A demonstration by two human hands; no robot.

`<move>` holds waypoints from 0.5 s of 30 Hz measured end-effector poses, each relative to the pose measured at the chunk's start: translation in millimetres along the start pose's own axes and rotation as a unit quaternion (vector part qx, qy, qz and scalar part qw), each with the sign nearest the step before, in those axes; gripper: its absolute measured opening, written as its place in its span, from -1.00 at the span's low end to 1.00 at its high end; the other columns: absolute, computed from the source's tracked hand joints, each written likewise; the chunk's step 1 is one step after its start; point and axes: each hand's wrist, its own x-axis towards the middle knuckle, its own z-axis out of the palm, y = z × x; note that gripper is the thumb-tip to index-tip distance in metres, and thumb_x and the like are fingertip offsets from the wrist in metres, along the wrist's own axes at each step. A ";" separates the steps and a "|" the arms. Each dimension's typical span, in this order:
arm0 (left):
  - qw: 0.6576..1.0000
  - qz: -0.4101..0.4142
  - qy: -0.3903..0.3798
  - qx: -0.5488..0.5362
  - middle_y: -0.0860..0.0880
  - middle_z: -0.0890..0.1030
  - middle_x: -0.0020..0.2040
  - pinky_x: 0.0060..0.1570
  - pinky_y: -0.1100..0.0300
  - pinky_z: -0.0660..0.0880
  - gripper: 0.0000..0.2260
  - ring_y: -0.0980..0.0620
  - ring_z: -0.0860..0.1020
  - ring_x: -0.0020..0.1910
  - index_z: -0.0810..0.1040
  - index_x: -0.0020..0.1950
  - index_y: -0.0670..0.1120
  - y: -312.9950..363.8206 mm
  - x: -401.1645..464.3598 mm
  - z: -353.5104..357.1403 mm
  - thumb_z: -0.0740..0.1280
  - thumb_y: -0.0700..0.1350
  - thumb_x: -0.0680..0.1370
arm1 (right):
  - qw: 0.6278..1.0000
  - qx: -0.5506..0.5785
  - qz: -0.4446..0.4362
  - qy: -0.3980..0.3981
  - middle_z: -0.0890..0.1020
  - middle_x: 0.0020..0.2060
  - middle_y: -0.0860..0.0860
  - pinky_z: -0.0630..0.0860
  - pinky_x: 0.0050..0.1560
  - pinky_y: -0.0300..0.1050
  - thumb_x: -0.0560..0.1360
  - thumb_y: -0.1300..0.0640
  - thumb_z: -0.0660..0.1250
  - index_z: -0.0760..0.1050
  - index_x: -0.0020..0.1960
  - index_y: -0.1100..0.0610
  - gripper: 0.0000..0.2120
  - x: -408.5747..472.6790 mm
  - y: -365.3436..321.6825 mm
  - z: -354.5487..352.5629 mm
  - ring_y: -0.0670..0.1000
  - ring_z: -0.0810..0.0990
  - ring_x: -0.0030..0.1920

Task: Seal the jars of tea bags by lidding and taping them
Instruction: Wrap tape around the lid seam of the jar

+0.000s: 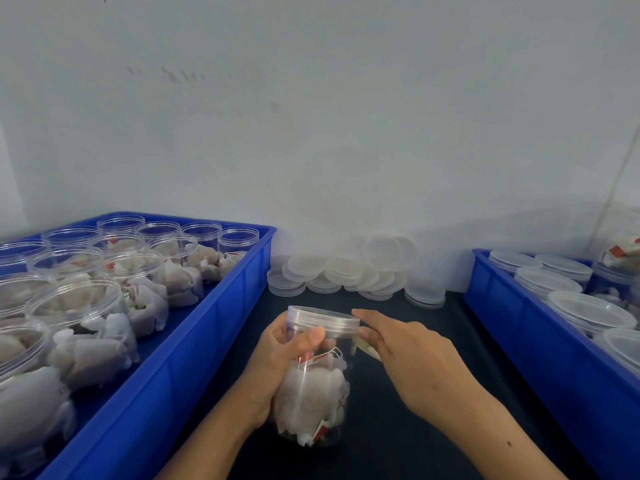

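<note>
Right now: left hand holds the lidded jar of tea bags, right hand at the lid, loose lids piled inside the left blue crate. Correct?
One error. The head view shows the loose lids piled on the dark table by the wall, between the two crates, not inside the left blue crate. The rest stands: left hand holds the lidded jar of tea bags, right hand at its lid.

Two blue crates (221, 306) (540, 341) flank a dark tabletop (398, 427) below a white wall (311, 116).
</note>
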 end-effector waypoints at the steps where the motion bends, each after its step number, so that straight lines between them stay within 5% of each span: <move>1: 1.000 0.002 0.004 -0.008 -0.19 0.67 0.07 -0.14 0.14 0.61 -0.29 -0.15 0.66 0.06 0.49 0.24 -0.14 -1.2 0.5 -0.7 0.57 0.08 0.17 | 1.000 0.011 0.001 0.000 0.56 -0.11 -0.10 0.45 -0.18 -0.13 0.64 -0.15 -0.13 0.10 0.48 -0.22 -0.59 0.8 -0.3 1.0 -0.06 0.49 -0.22; 6: 0.999 0.023 0.003 0.022 0.02 0.70 -0.01 -0.23 0.28 0.59 -0.36 0.03 0.68 -0.03 0.41 0.24 -0.07 -4.9 -0.1 -1.1 0.54 0.16 0.28 | 0.997 0.078 0.010 -0.001 0.62 -0.01 -0.13 0.56 -0.01 -0.07 0.66 -0.13 -0.04 0.18 0.46 -0.26 -0.62 2.6 0.0 1.5 -0.07 0.57 -0.12; 9: 0.992 0.060 0.057 0.093 0.07 0.68 -0.08 -0.28 0.36 0.55 -0.56 0.14 0.67 -0.13 0.50 0.12 -0.05 -7.4 -0.1 2.2 0.25 0.21 0.40 | 0.994 0.107 0.014 0.002 0.62 0.03 -0.15 0.54 0.05 -0.09 0.66 -0.10 0.01 0.27 0.43 -0.24 -0.65 1.0 0.7 -1.0 -0.08 0.58 -0.03; 11: 0.972 0.124 0.126 0.156 -0.03 0.64 -0.03 -0.17 0.31 0.55 -0.60 0.10 0.64 -0.07 0.57 0.04 -0.01 -9.4 0.5 3.4 0.19 0.23 0.43 | 0.993 0.117 0.021 0.007 0.62 0.09 -0.15 0.52 0.09 -0.09 0.65 -0.11 0.03 0.29 0.43 -0.23 -0.64 0.3 -0.2 -2.0 -0.06 0.58 0.05; 15: 0.909 0.213 0.232 0.272 0.09 0.60 0.00 -0.17 0.36 0.53 -0.57 0.21 0.60 -0.07 0.53 0.12 0.11 -7.6 -4.4 12.5 0.10 0.31 0.45 | 0.993 0.113 0.034 0.025 0.62 0.07 -0.13 0.51 0.04 -0.12 0.66 -0.12 0.01 0.29 0.44 -0.22 -0.63 -0.1 -3.8 0.2 -0.04 0.59 0.02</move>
